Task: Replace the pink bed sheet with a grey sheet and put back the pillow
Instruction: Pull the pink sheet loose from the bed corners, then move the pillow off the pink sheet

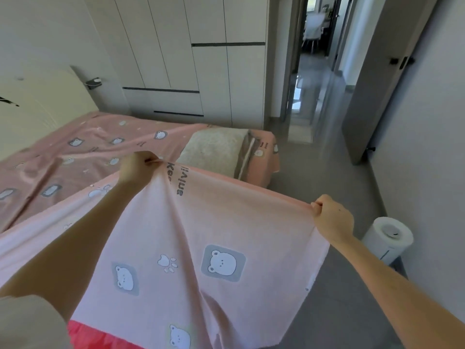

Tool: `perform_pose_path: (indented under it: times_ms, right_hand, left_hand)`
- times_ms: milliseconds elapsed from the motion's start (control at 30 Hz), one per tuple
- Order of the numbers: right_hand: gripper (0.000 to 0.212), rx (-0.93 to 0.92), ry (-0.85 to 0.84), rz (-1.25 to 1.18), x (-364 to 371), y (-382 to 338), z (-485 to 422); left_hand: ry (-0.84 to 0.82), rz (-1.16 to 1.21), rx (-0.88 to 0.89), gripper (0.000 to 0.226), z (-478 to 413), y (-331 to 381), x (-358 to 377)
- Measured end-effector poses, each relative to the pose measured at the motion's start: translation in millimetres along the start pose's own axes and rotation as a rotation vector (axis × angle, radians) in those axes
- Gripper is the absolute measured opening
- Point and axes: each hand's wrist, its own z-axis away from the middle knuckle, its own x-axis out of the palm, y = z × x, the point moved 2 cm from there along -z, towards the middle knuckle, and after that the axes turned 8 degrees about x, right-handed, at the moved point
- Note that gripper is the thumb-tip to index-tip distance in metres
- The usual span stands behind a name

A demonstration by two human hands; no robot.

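Observation:
The pink bed sheet with grey bear prints is lifted off the near side of the bed and stretched between my hands. My left hand pinches its upper edge over the bed. My right hand grips the same edge out past the bed's side, above the floor. The far part of the sheet still lies wrinkled on the mattress. A grey-beige pillow rests at the bed's far right corner. No grey sheet is visible.
A cream headboard stands at the left. White wardrobe doors line the far wall. An open doorway leads to a hallway. A white cylindrical appliance sits on the grey floor by the right wall.

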Motion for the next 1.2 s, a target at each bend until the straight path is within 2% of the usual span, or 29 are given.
perform_pose_path:
  times_ms: [133, 367, 600, 767, 833, 933, 1067, 1200]
  right_hand:
    - [0.020, -0.056, 0.044, 0.024, 3, 3, -88]
    - [0.017, -0.025, 0.005, 0.154, 57, -19, -215]
    - [0.015, 0.053, -0.041, 0.227, 104, -35, -359]
    - [0.019, 0.100, -0.001, 0.251, 122, -56, -462]
    - [0.018, 0.100, -0.035, 0.267, 139, -65, -496]
    - [0.016, 0.100, -0.185, 0.345, 174, -80, -543]
    - [0.020, -0.005, -0.450, 0.517, 235, -96, -606]
    - [0.025, -0.165, -0.605, 0.494, 297, -121, -672]
  left_hand:
    - [0.060, -0.016, 0.014, 0.019, -42, 37, 29]
    - [0.011, 0.003, 0.244, 0.019, -170, 116, 106]
    - [-0.113, 0.116, 0.270, 0.013, -330, 129, 217]
    - [-0.101, 0.130, 0.304, 0.014, -427, 146, 261]
    - [-0.197, 0.094, 0.330, 0.014, -451, 145, 286]
    - [-0.472, -0.109, 0.320, 0.020, -465, 120, 348]
    - [-0.714, -0.229, 0.125, 0.029, -475, 60, 437]
    - [-0.948, -0.181, -0.119, 0.024, -475, 14, 502]
